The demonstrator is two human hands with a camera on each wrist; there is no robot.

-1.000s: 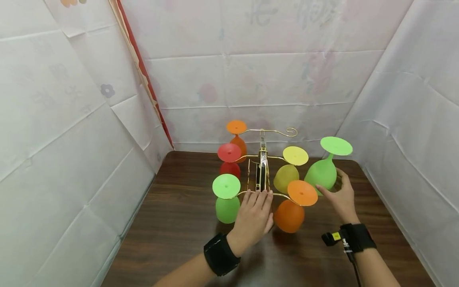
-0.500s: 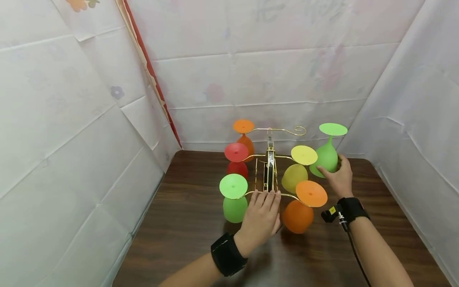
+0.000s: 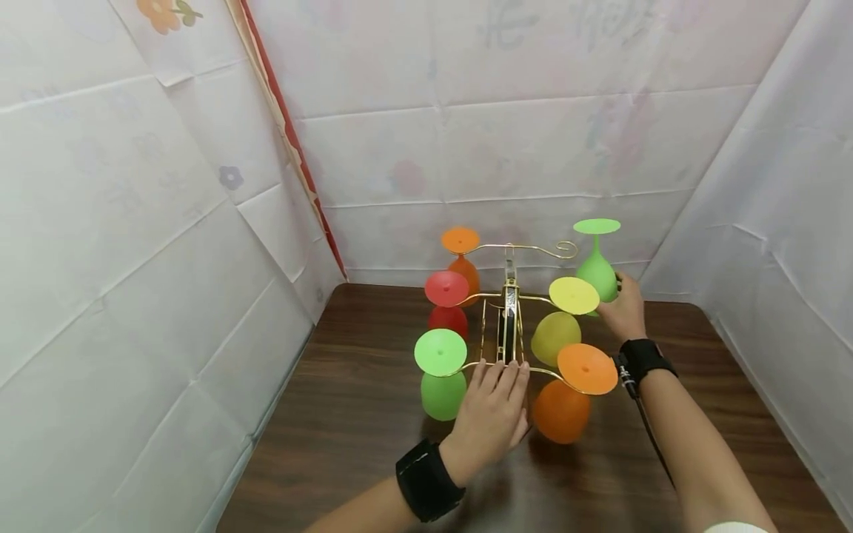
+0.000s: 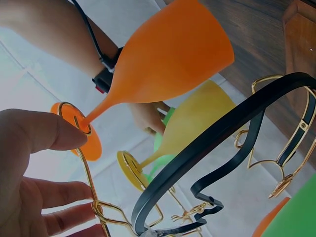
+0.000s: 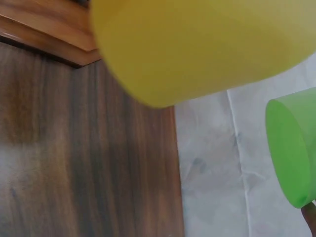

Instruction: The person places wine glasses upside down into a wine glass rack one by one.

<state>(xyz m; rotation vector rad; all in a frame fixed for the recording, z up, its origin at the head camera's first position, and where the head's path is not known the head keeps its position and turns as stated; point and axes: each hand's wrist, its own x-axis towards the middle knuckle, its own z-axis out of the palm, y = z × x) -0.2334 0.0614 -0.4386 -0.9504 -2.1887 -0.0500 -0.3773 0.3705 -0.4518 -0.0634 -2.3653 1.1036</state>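
A gold-and-black wire glass rack [image 3: 511,314] stands on the table, with coloured plastic goblets hanging upside down by their feet. My left hand [image 3: 489,414] holds its front wire arm, thumb and fingertips on opposite sides of the wire in the left wrist view. My right hand [image 3: 624,307] grips the bowl of an upside-down light green goblet [image 3: 596,274]. That goblet's foot is close to the curled end of the rear right arm, apart from it in the head view. The right wrist view shows the goblet's open rim and only a fingertip.
On the right hang an orange goblet [image 3: 562,411] and a yellow goblet [image 3: 556,337]. Left arms carry a green goblet [image 3: 443,396], a red goblet [image 3: 448,320] and another orange goblet [image 3: 464,274]. Pale sheets [image 3: 533,155] enclose the dark wooden table [image 3: 333,414].
My right hand has carried the light green goblet away from me and leftward, towards the rear right arm, and turned it more upright. The left hand stays on the front arm; the view has shifted slightly.
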